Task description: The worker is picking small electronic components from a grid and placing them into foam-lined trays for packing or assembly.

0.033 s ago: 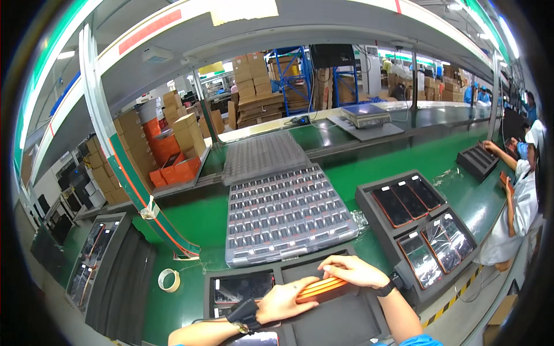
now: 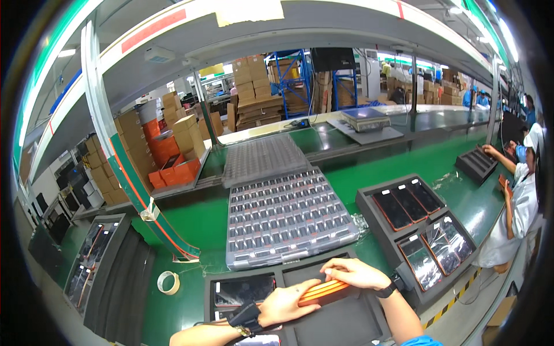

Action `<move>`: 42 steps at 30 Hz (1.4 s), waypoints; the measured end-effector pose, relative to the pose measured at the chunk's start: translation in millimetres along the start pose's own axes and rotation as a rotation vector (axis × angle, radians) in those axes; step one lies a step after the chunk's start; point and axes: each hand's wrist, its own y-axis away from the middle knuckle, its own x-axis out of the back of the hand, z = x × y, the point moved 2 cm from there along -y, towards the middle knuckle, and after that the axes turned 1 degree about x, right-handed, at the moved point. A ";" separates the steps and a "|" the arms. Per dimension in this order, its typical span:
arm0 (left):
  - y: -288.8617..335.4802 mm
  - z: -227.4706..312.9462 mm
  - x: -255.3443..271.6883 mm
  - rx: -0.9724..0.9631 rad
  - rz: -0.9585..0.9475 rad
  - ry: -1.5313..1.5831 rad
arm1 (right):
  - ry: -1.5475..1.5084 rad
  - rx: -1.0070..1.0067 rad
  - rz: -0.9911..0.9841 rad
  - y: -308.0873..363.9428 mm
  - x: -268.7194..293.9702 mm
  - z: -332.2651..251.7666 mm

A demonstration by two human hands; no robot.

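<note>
Between both hands (image 2: 287,305) (image 2: 356,273), orange slabs (image 2: 324,291) (partly covered)

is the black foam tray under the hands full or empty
Partly filled: the black foam tray has a dark-screened phone at its left, while bare foam shows at its lower right.

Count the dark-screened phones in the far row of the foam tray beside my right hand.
3: left phone, middle phone, right phone. None looks hidden there.
</note>
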 end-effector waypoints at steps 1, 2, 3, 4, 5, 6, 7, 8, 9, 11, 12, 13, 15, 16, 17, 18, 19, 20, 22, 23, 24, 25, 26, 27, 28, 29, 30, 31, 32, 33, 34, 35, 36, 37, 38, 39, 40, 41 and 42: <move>1.0 -1.0 -0.2 -0.017 -0.028 -0.006 | 0.133 -0.047 -0.033 -0.2 3.4 -4.8; 1.3 -4.0 -1.4 -0.033 -0.056 -0.011 | 0.201 -0.099 -0.039 -4.6 8.5 -8.6; -1.6 -16.0 -10.3 -0.061 -0.044 -0.016 | 0.287 -0.099 0.035 -15.0 16.9 -15.6; -2.9 -17.0 -13.3 -0.114 0.015 0.006 | 0.365 -0.106 0.114 -22.8 26.4 -23.5; -1.6 -15.2 -10.5 -0.113 0.006 0.009 | 0.550 -0.089 0.243 -37.4 33.8 -39.7; -0.6 -13.9 -7.8 -0.110 -0.003 0.011 | 0.579 -0.077 0.365 -54.4 38.5 -54.1; 5.1 -23.6 -9.3 -0.105 0.032 -0.012 | 0.528 -0.124 0.355 -84.3 37.2 -73.9; 4.4 -22.4 -5.3 -0.069 -0.040 0.000 | 0.598 -0.090 0.434 -113.2 47.7 -65.3; 4.4 -17.5 -1.7 -0.136 0.065 0.020 | 0.625 -0.054 0.489 -140.0 61.0 -60.0; 4.8 -18.2 -1.0 -0.181 0.124 0.073 | 0.701 -0.116 0.554 -191.7 83.6 -50.6; 4.6 -19.2 -1.4 -0.197 0.118 0.062 | 0.790 -0.137 0.609 -218.7 95.4 -30.2; 5.4 -19.1 -1.3 -0.207 0.106 0.085 | 0.851 -0.135 0.636 -244.2 107.2 -3.6; 1.1 -21.6 -7.8 -0.254 0.098 0.117 | 0.965 -0.192 0.648 -273.1 132.4 44.4; 2.4 -21.6 -7.9 -0.233 0.082 0.110 | 1.015 -0.239 0.619 -280.2 127.4 44.8; 3.5 -22.5 -8.7 -0.235 0.079 0.108 | 1.076 -0.263 0.606 -284.4 122.3 45.5; 5.2 -23.2 -9.9 -0.239 0.074 0.106 | 1.079 -0.373 0.492 -288.6 120.9 46.9; 5.9 -22.1 -10.2 -0.241 0.074 0.110 | 1.112 -0.378 0.485 -292.7 120.1 46.9; 5.3 -22.9 -11.8 -0.239 0.062 0.116 | 1.145 -0.384 0.478 -294.3 117.9 48.5; 6.2 -21.2 -9.8 -0.241 0.056 0.149 | 1.162 -0.371 0.501 -299.0 118.1 48.5; 6.0 -19.4 -7.7 -0.240 0.058 0.154 | 1.194 -0.381 0.502 -302.7 119.4 47.8; 4.4 -17.8 -5.0 -0.229 0.047 0.140 | 1.225 -0.393 0.503 -305.7 121.3 47.4; 3.9 -17.5 -3.4 -0.220 0.035 0.123 | 1.204 -0.390 0.527 -305.4 121.3 41.4; 4.2 -18.2 -4.0 -0.220 0.033 0.126 | 1.218 -0.387 0.518 -308.2 124.6 40.1; 4.5 -18.7 -4.4 -0.228 0.052 0.137 | 1.178 -0.392 0.626 -312.6 126.7 43.8; 4.4 -19.1 -4.4 -0.236 0.072 0.147 | 1.136 -0.395 0.733 -315.4 125.6 41.7; 4.0 -19.1 -4.1 -0.237 0.070 0.149 | 1.136 -0.398 0.733 -317.4 126.4 39.4; 3.2 -18.7 -2.8 -0.235 0.072 0.145 | 0.977 -0.420 0.626 -321.2 127.9 38.3; 2.6 -17.9 -1.8 -0.231 0.075 0.141 | 0.817 -0.439 0.519 -323.3 126.1 38.6; 2.5 -17.5 -1.5 -0.231 0.073 0.143 | 0.816 -0.442 0.518 -325.5 123.6 43.4; 2.5 -17.3 -1.2 -0.237 0.082 0.149 | 0.836 -0.453 0.500 -328.8 120.3 50.3; 2.0 -18.0 -0.7 -0.245 0.090 0.152 | 0.856 -0.461 0.484 -330.9 117.6 52.7; 1.2 -18.3 -1.1 -0.248 0.088 0.152 | 0.877 -0.468 0.487 -330.2 118.7 54.5; 0.2 -18.5 -1.8 -0.252 0.084 0.150 | 0.877 -0.470 0.490 -328.6 121.2 56.0; 1.6 -21.0 -2.9 -0.239 0.082 0.149 | 0.977 -0.466 0.503 -325.5 110.1 42.2; 2.4 -21.5 -3.4 -0.233 0.082 0.151 | 1.079 -0.463 0.522 -318.4 102.8 26.5; 2.3 -21.0 -3.5 -0.238 0.078 0.146 | 1.091 -0.472 0.520 -312.7 99.9 16.3; 1.3 -20.7 -3.2 -0.248 0.075 0.139 | 1.092 -0.474 0.522 -312.0 101.0 17.8; 1.6 -20.2 -3.2 -0.250 0.075 0.139 | 1.123 -0.478 0.527 -311.7 101.6 19.1; 2.1 -19.9 -3.2 -0.248 0.072 0.143 | 1.153 -0.481 0.532 -311.5 101.9 20.4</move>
